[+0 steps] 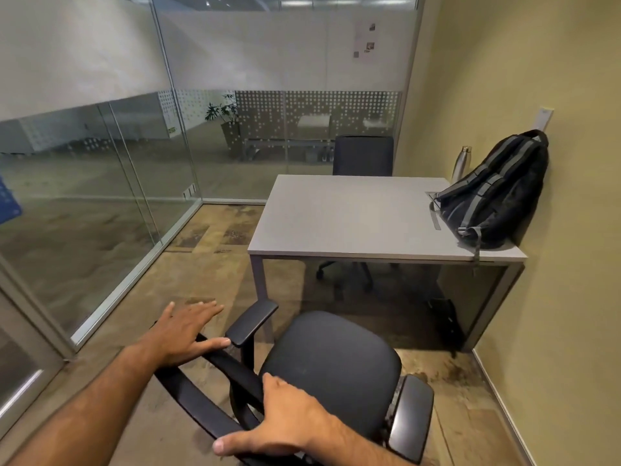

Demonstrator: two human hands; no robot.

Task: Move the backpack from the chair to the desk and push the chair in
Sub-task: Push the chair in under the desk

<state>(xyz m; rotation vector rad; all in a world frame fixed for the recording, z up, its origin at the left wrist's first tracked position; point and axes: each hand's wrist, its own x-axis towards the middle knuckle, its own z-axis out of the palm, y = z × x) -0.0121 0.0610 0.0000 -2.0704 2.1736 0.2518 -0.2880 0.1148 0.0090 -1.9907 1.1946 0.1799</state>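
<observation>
The black and grey backpack (497,193) stands on the right end of the grey desk (336,220), leaning against the yellow wall. A black office chair (331,364) with an empty seat stands on the floor in front of the desk, turned at an angle. Both of my hands rest on the top of its backrest. My left hand (183,331) lies flat with fingers spread over the left end. My right hand (282,418) grasps the rim lower down, thumb along the edge.
A steel bottle (462,163) stands behind the backpack by the wall. A second black chair (363,156) sits at the desk's far side. Glass partitions (111,183) close the room on the left and back. The yellow wall (554,297) runs along the right.
</observation>
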